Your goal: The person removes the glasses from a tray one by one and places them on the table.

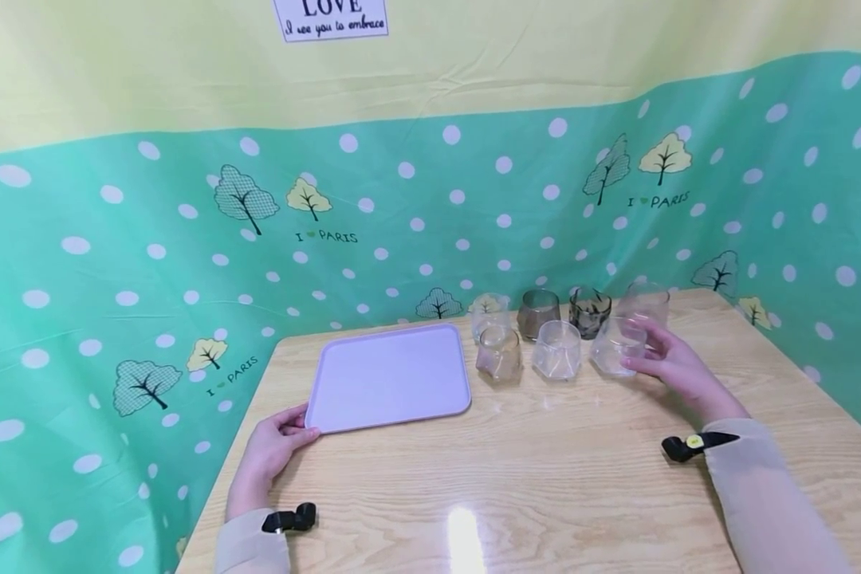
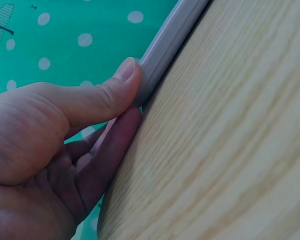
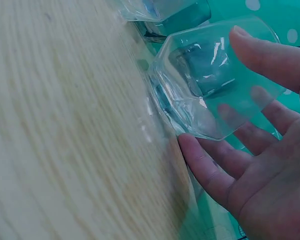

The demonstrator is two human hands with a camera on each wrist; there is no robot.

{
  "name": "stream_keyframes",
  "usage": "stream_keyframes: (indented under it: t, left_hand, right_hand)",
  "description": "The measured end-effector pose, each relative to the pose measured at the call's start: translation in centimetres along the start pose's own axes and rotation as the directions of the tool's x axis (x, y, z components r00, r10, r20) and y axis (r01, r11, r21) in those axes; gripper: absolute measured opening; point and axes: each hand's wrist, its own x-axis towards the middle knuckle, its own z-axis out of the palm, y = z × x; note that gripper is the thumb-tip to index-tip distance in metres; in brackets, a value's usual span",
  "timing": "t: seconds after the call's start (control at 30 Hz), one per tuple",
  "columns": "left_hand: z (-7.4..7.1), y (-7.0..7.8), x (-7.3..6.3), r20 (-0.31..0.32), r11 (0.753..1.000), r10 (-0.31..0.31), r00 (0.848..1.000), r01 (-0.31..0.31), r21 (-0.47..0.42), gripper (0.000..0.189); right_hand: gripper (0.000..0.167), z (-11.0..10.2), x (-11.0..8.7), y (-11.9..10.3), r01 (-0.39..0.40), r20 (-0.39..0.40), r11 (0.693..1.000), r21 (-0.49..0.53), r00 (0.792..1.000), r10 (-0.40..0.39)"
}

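Observation:
A lilac rectangular tray lies flat on the left part of the table. At its near left corner, my left hand pinches the rim. The left wrist view shows the thumb on the tray's edge and fingers below it. On the right, a clear faceted glass stands at the end of the front row of glasses. My right hand holds this glass from its right side. In the right wrist view, the thumb is on one side of the glass and the fingers are behind and by its base.
Left of the held glass stand another clear glass and an amber glass. Behind are a clear glass, a grey glass, a dark patterned glass and a larger clear glass. A green dotted cloth hangs behind the table.

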Motion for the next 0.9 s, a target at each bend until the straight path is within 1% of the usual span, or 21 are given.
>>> stream_keyframes:
  t: [0.17,0.23,0.33,0.5,0.57,0.77,0.9]
  left_hand:
    - [-0.04,-0.17,0.19,0.002,1.000,-0.005,1.000,0.005,0.007,0.067]
    - [-0.02,-0.19,0.19,0.002,1.000,0.002,1.000,-0.002,0.009,0.068]
    - [0.01,-0.19,0.20,-0.003,1.000,0.003,1.000,-0.003,0.015,0.067]
    - [0.02,-0.08,0.13,-0.005,1.000,-0.003,1.000,0.003,0.018,0.067]
    - [0.03,-0.02,0.07,-0.003,1.000,-0.002,1.000,0.002,0.013,0.066]
    - [0.03,-0.02,-0.01,-0.001,1.000,0.003,1.000,-0.003,-0.004,0.066]
    - [0.05,-0.10,-0.02,-0.001,1.000,0.000,1.000,0.000,0.001,0.067]
  right_hand:
    - [0.088,0.00,0.12,0.13,-0.009,-0.013,0.998,-0.066,1.000,0.008]
    - [0.089,0.01,0.15,0.10,-0.020,-0.017,0.996,-0.083,1.000,0.018]
    - [0.089,-0.03,0.18,0.07,-0.021,-0.006,0.997,-0.074,1.000,0.021]
    - [0.086,-0.21,0.17,0.23,0.013,0.035,0.998,-0.056,0.999,-0.011]
    - [0.086,-0.30,0.13,0.30,0.012,0.051,0.998,-0.056,0.999,-0.009]
    - [0.090,-0.48,0.17,0.36,-0.033,0.077,0.997,-0.067,0.996,0.038]
    - [0.094,-0.54,0.24,0.32,-0.060,0.079,0.997,-0.047,0.995,0.064]
